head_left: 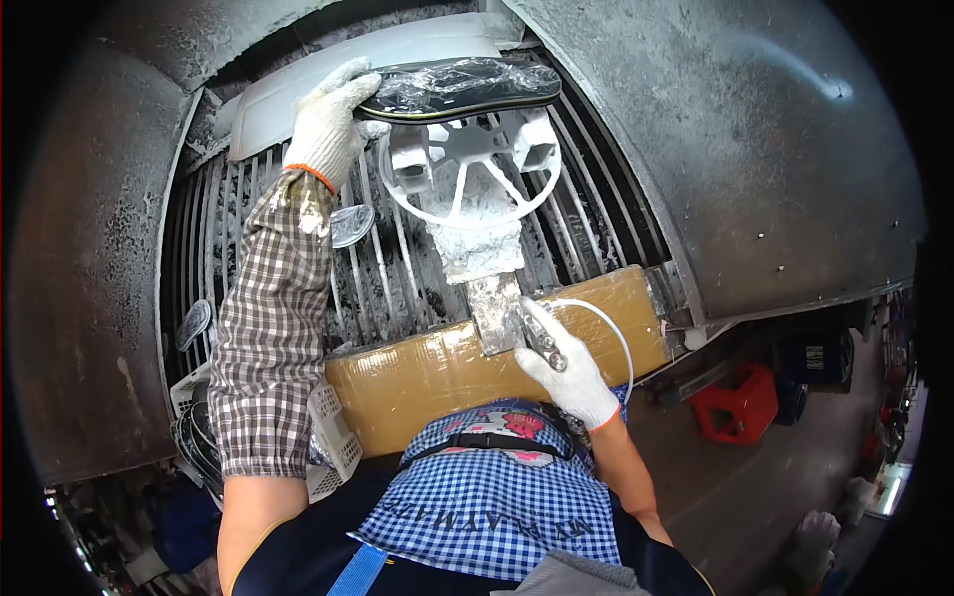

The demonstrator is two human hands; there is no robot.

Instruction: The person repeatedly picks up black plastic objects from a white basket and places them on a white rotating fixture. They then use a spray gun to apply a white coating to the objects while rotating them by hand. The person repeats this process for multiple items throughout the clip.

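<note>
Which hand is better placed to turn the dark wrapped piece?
Probably the left hand: it holds the dark wrapped piece, while the right hand, apart from it, holds a metal tool.

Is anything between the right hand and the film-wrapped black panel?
Yes: across the picture, the white wheel-shaped stand lies between the right hand and the film-wrapped black panel. Their relative heights are unclear from this view. Nothing visible separates the left hand from the panel; it grips the left end.

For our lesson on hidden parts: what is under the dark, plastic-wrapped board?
Below the board, a white spoked wheel and two white square tubes show. The board covers the wheel's far rim; its underside and any contact there cannot be seen.
</note>
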